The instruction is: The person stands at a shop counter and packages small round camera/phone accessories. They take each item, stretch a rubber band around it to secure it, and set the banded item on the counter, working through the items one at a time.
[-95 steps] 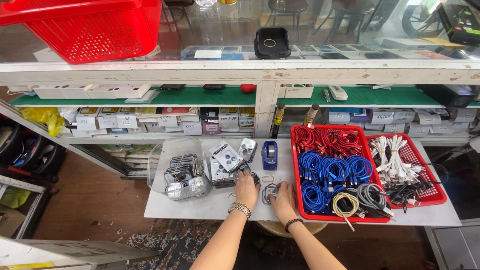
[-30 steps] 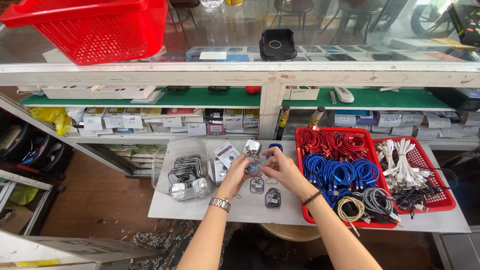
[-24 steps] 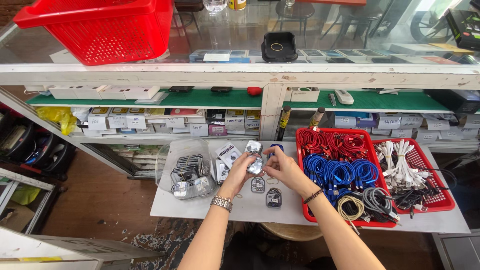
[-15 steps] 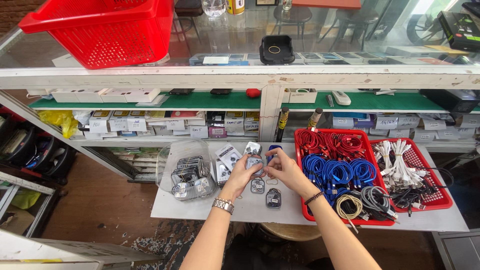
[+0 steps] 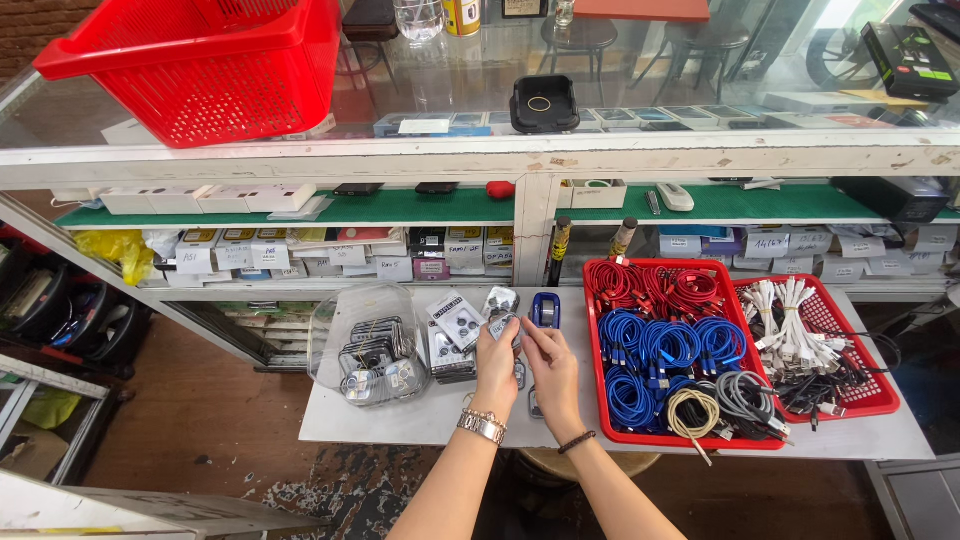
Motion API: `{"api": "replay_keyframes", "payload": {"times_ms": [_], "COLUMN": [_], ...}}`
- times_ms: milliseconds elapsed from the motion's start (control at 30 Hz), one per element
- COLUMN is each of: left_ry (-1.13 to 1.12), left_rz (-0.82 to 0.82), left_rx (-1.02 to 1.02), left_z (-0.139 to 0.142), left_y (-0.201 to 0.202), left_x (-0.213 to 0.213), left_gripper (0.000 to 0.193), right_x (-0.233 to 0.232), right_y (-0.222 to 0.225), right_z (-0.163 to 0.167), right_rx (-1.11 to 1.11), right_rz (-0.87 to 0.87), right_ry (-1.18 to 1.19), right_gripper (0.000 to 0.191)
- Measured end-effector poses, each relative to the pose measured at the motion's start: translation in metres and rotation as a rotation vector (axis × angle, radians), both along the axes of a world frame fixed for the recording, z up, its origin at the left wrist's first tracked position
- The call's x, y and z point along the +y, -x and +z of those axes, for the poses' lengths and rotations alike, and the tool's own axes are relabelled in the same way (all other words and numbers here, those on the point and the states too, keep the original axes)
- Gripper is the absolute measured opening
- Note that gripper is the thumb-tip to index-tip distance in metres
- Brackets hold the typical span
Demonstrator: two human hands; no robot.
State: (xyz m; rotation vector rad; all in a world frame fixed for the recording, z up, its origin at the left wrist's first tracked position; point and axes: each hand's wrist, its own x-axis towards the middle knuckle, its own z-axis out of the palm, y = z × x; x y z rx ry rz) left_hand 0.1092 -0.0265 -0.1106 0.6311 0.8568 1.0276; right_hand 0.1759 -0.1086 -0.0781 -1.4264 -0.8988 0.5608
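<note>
Pinching one small packet (image 5: 503,326), both hands (image 5: 497,365) (image 5: 552,370) sit beside red tray (image 5: 600,400) of coiled cables (image 5: 660,345).

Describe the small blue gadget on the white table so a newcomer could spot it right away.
Start at the white table under the glass counter and find the big red tray of coiled cables. Just left of its top corner, beyond the person's right hand, lies the small blue gadget. It is the only solid blue item among clear and grey packets.
</note>
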Motion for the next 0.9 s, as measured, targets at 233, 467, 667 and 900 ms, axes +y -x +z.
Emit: {"api": "replay_keyframes", "payload": {"times_ms": [233, 467, 667, 900], "left_ry": [-0.015, -0.396, -0.504, -0.239], "left_rz": [-0.128, -0.201, -0.566, -0.366], "left_rx": [-0.134, 0.342, 0.682, 0.519], "left_z": [0.009, 0.000, -0.024, -0.052], "left_y": [0.006, 0.029, 0.039, 0.023], "left_x": [0.002, 0.013, 0.033, 0.053], "left_gripper": [0.034, 0.031, 0.029, 0.024], "right_x": [0.022, 0.021, 0.038, 0.047], "right_y": [-0.008, -0.021, -0.053, -0.058], "right_z": [-0.054, -0.045, -0.055, -0.068], "right_rx": [1.114, 0.384, 0.159, 0.334], "right_rz": [0.234, 0.171, 0.312, -0.019], "right_ry": [-0.182, 0.400, 0.193, 0.355], "right_gripper": [0.021, 0.039, 0.031, 0.038]}}
